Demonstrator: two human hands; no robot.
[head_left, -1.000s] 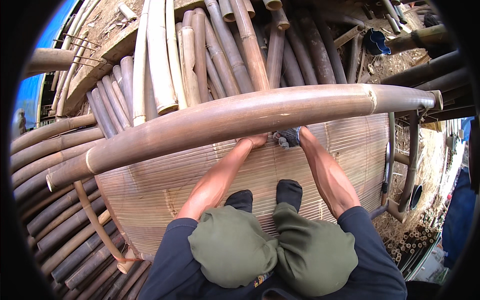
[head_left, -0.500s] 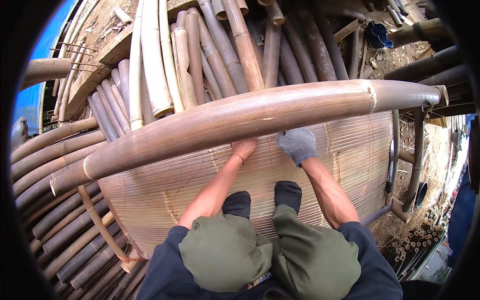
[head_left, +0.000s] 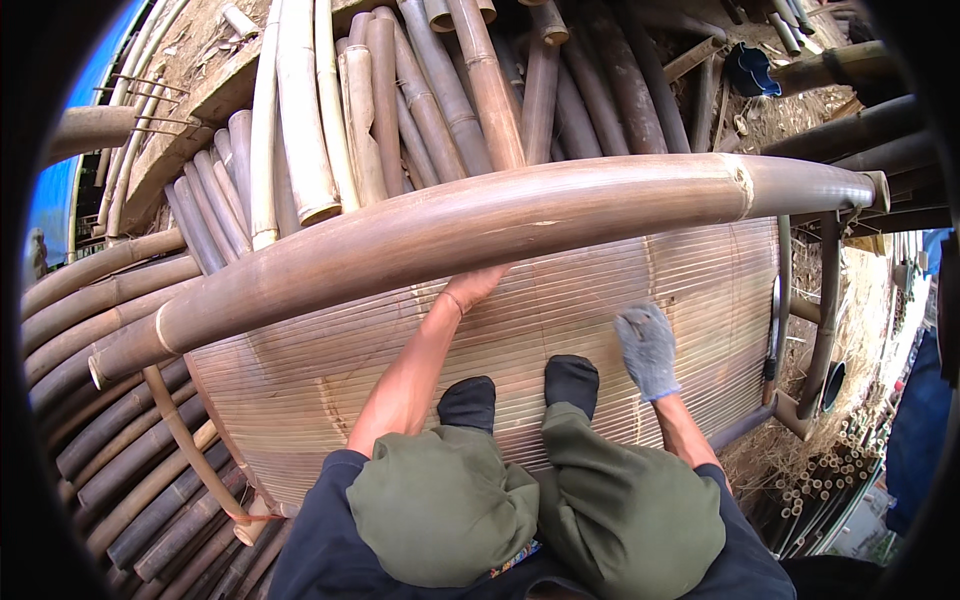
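A thick brown bamboo pole [head_left: 470, 233] runs across in front of me, over a slatted bamboo mat [head_left: 560, 320]. My left hand [head_left: 482, 284] is bare and reaches to the pole's near side. Its fingers are hidden behind the pole, so what they touch does not show. My right hand [head_left: 647, 350], in a grey knit glove, is above the mat to the right of my feet, apart from the pole. Its fingers are curled in, and whatever they may hold cannot be made out. My feet in dark socks [head_left: 468, 403] rest on the mat.
Many bamboo poles [head_left: 430, 95] lie stacked beyond the mat, with more dark poles [head_left: 150, 480] at the left. A bamboo frame [head_left: 832, 300] stands along the mat's right edge. Cut pole ends [head_left: 820, 470] show at lower right. A blue sheet [head_left: 60, 225] is at far left.
My right hand has moved away from the pole, to the right and toward me. The left hand has shifted slightly left and stays by the pole.
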